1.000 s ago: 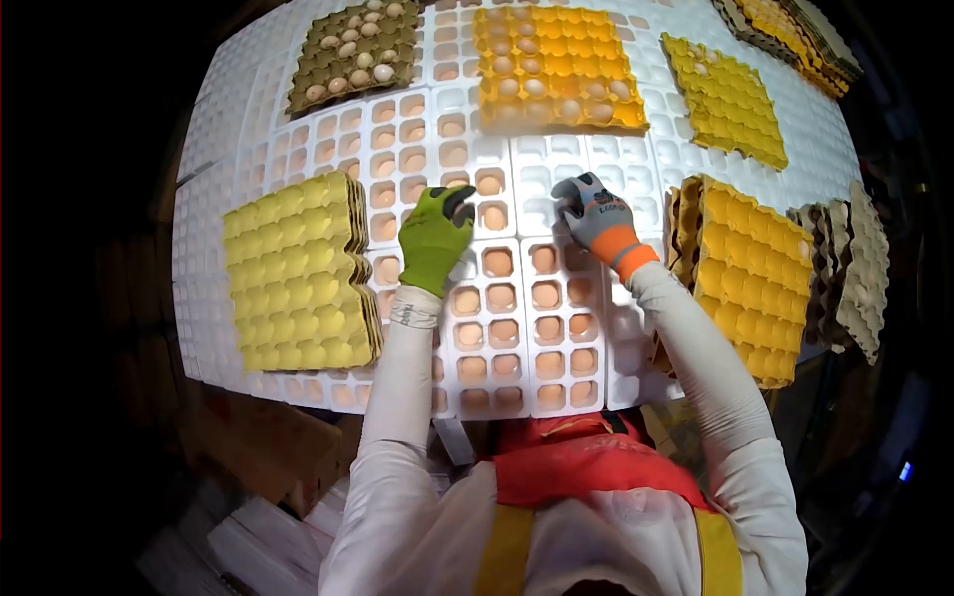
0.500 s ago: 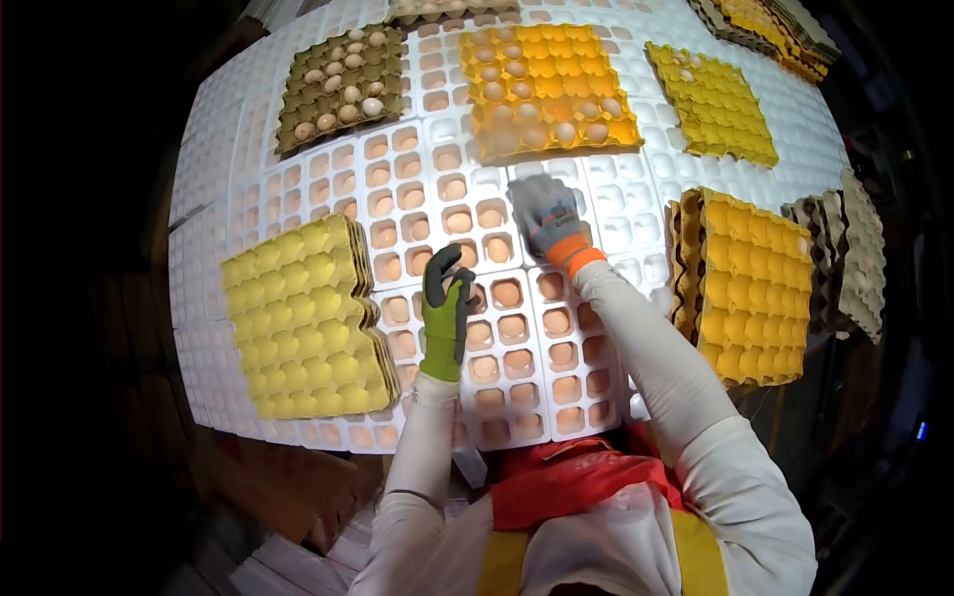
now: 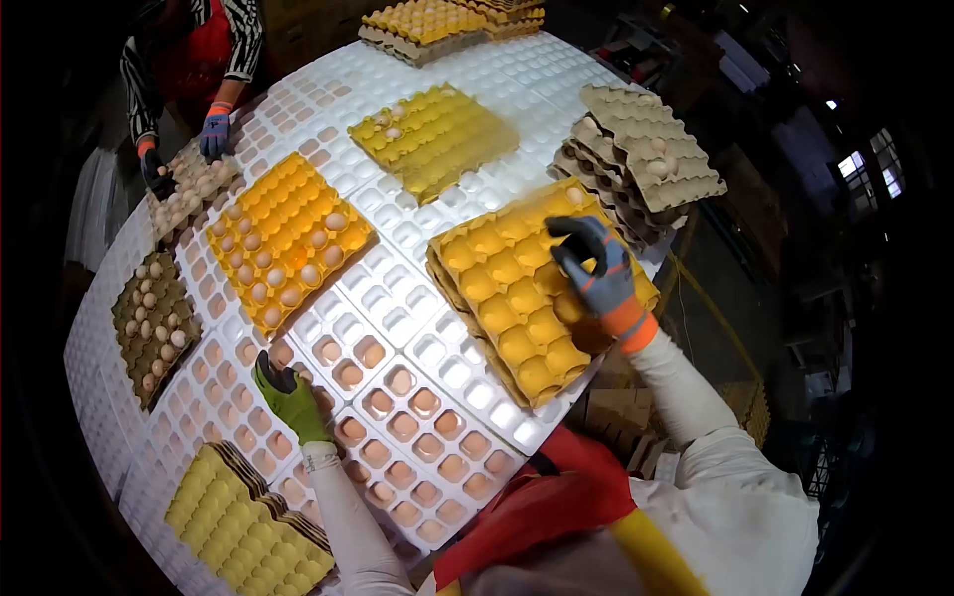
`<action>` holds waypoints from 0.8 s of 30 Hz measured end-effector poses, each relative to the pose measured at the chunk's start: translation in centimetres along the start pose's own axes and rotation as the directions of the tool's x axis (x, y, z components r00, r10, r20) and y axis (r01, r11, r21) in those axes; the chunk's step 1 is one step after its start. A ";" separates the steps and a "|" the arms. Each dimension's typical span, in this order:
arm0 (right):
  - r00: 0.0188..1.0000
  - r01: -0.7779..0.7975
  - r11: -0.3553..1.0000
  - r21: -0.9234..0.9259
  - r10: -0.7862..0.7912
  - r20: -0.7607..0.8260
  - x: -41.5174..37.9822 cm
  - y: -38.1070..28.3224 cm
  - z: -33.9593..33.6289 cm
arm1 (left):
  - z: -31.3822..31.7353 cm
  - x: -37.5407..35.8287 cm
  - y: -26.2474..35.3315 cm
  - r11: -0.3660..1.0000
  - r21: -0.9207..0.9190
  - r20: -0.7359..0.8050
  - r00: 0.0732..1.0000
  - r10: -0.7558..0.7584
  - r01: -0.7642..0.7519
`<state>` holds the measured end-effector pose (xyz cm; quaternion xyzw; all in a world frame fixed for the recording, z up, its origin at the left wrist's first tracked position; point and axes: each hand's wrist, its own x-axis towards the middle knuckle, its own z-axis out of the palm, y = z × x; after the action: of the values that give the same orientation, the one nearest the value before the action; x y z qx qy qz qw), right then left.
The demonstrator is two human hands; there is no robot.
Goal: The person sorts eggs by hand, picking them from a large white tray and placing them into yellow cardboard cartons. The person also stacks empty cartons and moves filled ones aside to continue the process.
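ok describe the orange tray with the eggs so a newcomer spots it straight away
On the broad white celled surface, find the green-gloved left hand. Just beyond its fingers lies a square orange moulded egg tray. Unlike the orange tray stack under the grey-gloved right hand, it holds many pale eggs.

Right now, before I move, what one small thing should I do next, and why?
I'd probably reach your left hand to the nearest egg in the orange tray: the hand looks open just off that tray's corner, and the white foam alongside has empty cells.
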<state>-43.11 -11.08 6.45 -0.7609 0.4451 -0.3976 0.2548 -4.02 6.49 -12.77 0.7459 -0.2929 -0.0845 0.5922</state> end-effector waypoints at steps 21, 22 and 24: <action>0.978 -0.167 0.651 0.741 0.015 0.206 6.6 12.9 -8.1 | 14.2 -20.5 20.1 0.995 -0.018 0.424 0.902 -0.083 0.100; 0.947 -0.300 0.525 0.796 0.062 0.316 6.2 11.2 -8.3 | 14.4 -20.5 20.1 0.992 -0.077 0.382 0.922 -0.060 0.096; 0.876 -0.475 0.319 0.820 0.085 0.474 5.6 8.7 -8.0 | 15.1 -21.0 19.9 0.976 -0.200 0.283 0.959 -0.023 0.082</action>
<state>-52.33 -20.46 6.54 -0.4528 0.2217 -0.3844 0.7733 -34.93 2.65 -3.16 0.6675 -0.3430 -0.2350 0.6178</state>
